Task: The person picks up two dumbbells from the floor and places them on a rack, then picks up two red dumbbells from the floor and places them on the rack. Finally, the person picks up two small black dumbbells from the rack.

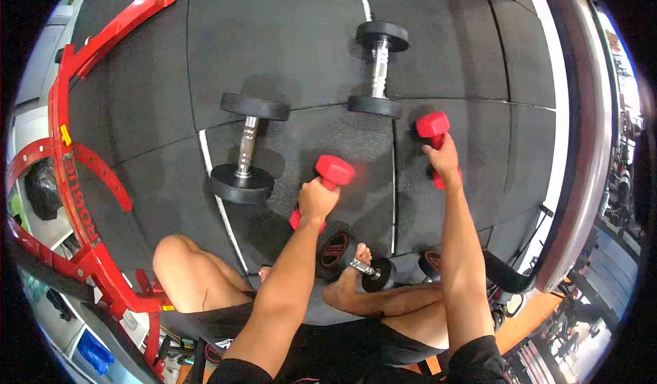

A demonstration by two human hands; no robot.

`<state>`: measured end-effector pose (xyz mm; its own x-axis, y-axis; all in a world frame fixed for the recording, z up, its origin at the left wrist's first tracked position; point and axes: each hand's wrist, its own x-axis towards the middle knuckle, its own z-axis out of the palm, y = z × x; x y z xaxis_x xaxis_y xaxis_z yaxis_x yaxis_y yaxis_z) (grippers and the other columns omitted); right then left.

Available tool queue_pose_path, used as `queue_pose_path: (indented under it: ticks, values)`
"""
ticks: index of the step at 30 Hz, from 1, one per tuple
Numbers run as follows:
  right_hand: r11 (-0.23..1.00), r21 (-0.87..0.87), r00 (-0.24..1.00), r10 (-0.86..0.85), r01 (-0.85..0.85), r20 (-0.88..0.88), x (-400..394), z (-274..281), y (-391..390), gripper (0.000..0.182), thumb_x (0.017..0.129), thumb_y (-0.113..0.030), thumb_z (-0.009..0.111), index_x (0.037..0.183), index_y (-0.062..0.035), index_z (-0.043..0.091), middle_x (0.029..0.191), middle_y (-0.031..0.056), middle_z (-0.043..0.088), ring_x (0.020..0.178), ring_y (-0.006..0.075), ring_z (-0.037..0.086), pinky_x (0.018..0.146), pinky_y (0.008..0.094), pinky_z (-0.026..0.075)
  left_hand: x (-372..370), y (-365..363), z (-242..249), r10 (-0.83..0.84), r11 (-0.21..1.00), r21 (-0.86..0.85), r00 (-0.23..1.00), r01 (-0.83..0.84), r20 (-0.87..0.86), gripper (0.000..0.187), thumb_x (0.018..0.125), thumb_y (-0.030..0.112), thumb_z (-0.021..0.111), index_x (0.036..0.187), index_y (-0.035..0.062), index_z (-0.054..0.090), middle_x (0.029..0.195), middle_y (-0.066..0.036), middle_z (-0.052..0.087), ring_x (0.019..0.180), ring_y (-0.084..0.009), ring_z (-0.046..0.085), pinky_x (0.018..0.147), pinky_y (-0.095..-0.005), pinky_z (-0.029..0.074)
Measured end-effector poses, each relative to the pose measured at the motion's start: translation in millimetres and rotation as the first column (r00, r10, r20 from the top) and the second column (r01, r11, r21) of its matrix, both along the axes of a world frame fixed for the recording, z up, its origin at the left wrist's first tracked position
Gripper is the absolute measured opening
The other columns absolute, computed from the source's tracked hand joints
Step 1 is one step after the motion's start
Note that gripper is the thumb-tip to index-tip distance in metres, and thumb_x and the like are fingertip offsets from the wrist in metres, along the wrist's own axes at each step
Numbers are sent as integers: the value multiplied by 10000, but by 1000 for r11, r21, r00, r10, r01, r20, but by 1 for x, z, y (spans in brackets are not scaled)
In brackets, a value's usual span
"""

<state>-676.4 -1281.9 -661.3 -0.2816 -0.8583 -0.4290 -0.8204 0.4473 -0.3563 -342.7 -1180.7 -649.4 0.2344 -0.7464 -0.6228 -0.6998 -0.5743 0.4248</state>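
Note:
My left hand (318,199) is wrapped round the handle of a red dumbbell (335,170), whose near head shows partly behind my wrist. To the right, my right hand (445,157) grips a second red dumbbell (432,124); its far head is in full view and my forearm partly covers the near one. A large black dumbbell with a silver handle (247,144) lies left of my left hand. Another black dumbbell (380,69) lies farther off, between and beyond my hands.
Black rubber mats (287,35) with white lines cover the floor. A red metal rack (75,199) stands on the left, and a padded bar (582,151) curves along the right. By my bare foot (349,285) lies another black dumbbell (376,274). A round black weight end (430,262) sits near my right forearm.

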Motion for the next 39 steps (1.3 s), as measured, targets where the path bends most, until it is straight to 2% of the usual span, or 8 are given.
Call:
queue_pose_path:
  ticks: [4, 7, 11, 16, 18, 23, 32, 39]
  values:
    - [996, -62, 988, 54, -64, -148, 10, 10, 6, 691, 696, -289, 749, 1253, 27, 490, 1181, 268, 592, 1128, 436, 563, 989, 474, 447, 1, 2, -2, 12, 1000, 13, 1000, -12, -13, 318, 739, 323, 738, 926, 66, 735, 845, -244, 700, 849, -435, 683, 785, -504, 551]
    - [999, 37, 975, -23, 32, -223, 23, 22, -1, 663, 671, -305, 764, 1188, 25, 513, 1149, 255, 611, 1076, 431, 588, 952, 482, 469, 0, 2, -5, 12, 1000, 12, 1000, -11, -28, 321, 739, 319, 735, 937, 65, 733, 849, -244, 701, 855, -435, 682, 792, -501, 550]
    - [1000, 20, 994, 9, -7, -108, 27, 19, 10, 625, 632, -345, 789, 1113, -4, 582, 1088, 224, 642, 1032, 409, 610, 924, 466, 492, 0, 1, -4, 20, 1000, 13, 999, -20, -36, 322, 740, 315, 729, 945, 66, 731, 859, -246, 701, 868, -436, 679, 801, -500, 549]
    - [991, -33, 979, 121, -128, -162, 69, 5, 51, 524, 678, -304, 764, 1103, -41, 610, 1037, 229, 652, 1016, 403, 615, 924, 465, 485, 0, -1, 2, 32, 999, 40, 999, -31, -36, 325, 738, 314, 721, 939, 58, 731, 861, -249, 700, 868, -436, 679, 809, -500, 547]
    - [999, -6, 997, -53, 54, 55, 94, 13, 58, 482, 706, -296, 749, 1091, -52, 596, 1007, 238, 682, 1002, 432, 636, 897, 505, 501, 1, -2, 1, 32, 999, 26, 999, -32, -34, 330, 736, 314, 719, 933, 49, 731, 860, -253, 698, 868, -436, 680, 811, -499, 547]
    - [991, 129, 993, 30, -45, 118, 124, 7, 78, 454, 716, -303, 754, 1084, -71, 622, 1021, 239, 687, 984, 439, 645, 891, 516, 508, 2, 3, -5, 26, 1000, -3, 999, -27, -40, 333, 730, 314, 718, 908, 32, 732, 857, -263, 695, 869, -435, 682, 811, -500, 548]
    - [944, 278, 967, -219, 176, 132, 152, 18, 69, 477, 691, -395, 730, 1081, -121, 704, 1047, 192, 711, 1035, 394, 657, 926, 464, 509, 0, 1, 2, 35, 999, -10, 999, -35, -23, 323, 728, 312, 720, 894, 36, 731, 855, -259, 697, 857, -433, 685, 795, -506, 551]
    - [898, 412, 963, -233, 158, 139, 148, 7, 64, 452, 691, -416, 724, 1019, -106, 750, 1043, 193, 716, 1041, 371, 665, 936, 452, 505, 0, 7, -10, 29, 999, -41, 999, -30, -28, 314, 717, 303, 735, 871, 29, 728, 834, -260, 691, 850, -434, 679, 789, -502, 544]
